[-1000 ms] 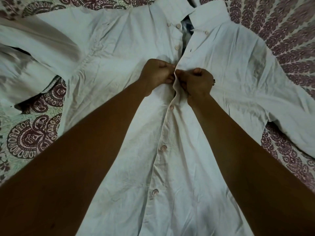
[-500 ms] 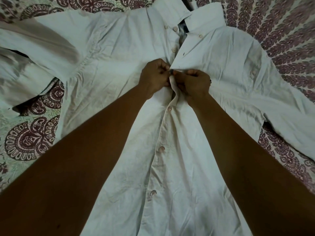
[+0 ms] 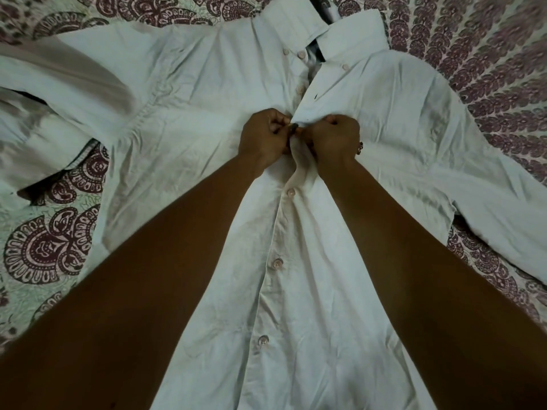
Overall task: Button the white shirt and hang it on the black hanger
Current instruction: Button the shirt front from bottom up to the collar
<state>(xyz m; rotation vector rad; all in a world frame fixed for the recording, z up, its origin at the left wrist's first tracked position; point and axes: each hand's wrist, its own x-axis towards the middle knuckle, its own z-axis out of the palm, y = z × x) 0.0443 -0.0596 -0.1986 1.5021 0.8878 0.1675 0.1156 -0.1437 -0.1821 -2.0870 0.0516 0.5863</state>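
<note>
Left hand (image 3: 263,137) and right hand (image 3: 333,139), arms outstretched, pinch the white shirt (image 3: 310,291) placket together.

I see both of my bare forearms stretched forward and converging, the wrists close together and the hands nearly touching. My left hand (image 3: 264,137) is curled into a loose fist, thumb and fingertips pinched together at its inner side. My right hand (image 3: 331,138) is curled the same way, knuckles up, pinching toward the left, with a small dark ring (image 3: 360,147) at its outer edge.
</note>
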